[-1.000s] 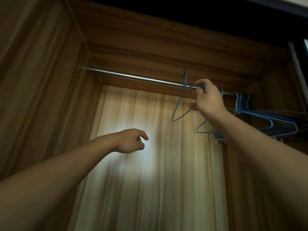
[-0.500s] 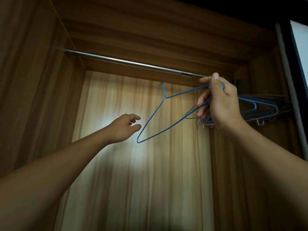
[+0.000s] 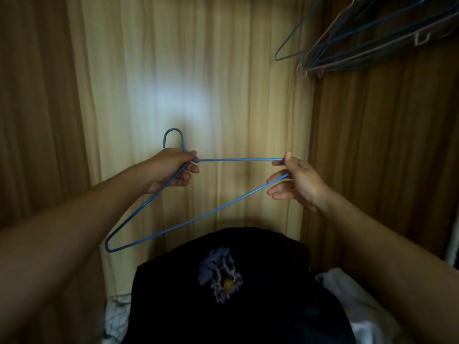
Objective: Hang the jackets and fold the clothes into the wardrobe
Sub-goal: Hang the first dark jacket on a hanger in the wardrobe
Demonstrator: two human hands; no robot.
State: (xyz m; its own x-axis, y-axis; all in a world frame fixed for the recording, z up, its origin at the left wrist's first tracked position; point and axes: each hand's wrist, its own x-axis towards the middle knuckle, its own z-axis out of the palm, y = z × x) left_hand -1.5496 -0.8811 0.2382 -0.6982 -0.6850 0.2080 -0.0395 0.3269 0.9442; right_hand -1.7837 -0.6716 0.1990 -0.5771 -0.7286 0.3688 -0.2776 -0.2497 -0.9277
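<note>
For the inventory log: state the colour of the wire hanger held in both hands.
The thin wire hanger is blue; head view shows it.

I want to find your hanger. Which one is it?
Look at the pale curtain at the wardrobe's back. In front of it, above the black garment, the left hand and right hand hold one blue wire hanger. Unlike the bunch of hangers at the top right, it is alone and held.

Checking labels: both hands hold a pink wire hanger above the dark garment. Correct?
Not quite. The head view shows the hanger is blue, not pink. Both the left hand and the right hand hold it above the dark garment.
</note>
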